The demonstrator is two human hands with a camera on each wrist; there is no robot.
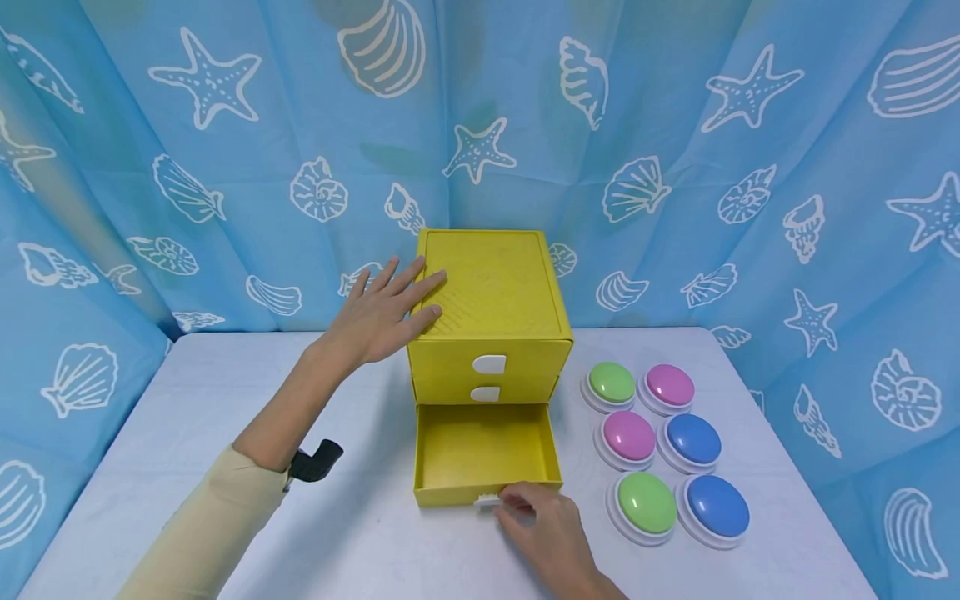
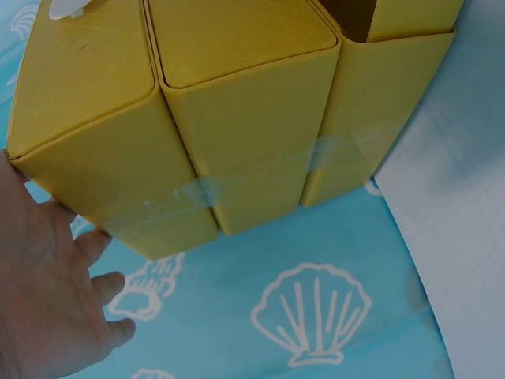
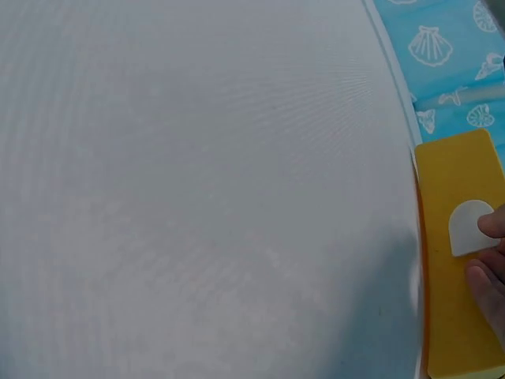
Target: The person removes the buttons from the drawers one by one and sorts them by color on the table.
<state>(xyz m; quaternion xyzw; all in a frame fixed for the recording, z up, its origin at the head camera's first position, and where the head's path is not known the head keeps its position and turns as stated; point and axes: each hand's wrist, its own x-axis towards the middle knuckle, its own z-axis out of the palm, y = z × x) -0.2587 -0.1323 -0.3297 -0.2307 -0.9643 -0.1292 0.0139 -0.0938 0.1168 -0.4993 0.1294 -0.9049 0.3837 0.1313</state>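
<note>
A yellow three-drawer cabinet [image 1: 491, 283] stands against the curtain in the head view. Its bottom drawer [image 1: 487, 450] is pulled out, its yellow floor showing, while the upper two are in. My left hand [image 1: 378, 321] rests on the top's left edge with fingers spread; in the left wrist view that hand [image 2: 47, 292] lies alongside the yellow casing. At the front of the pulled-out drawer, my right hand [image 1: 551, 529] pinches the white handle [image 1: 487, 501]. The right wrist view has its fingers [image 3: 491, 292] at that handle [image 3: 469, 229], partly cut off by the frame.
Right of the cabinet, several dome buttons in green [image 1: 611, 382], pink [image 1: 628, 435] and blue [image 1: 717, 505] sit on white bases. A white cloth [image 1: 337, 517] covers the table. Behind hangs a blue curtain [image 1: 465, 108] with shells and starfish. A black device [image 1: 318, 461] is strapped at my left wrist.
</note>
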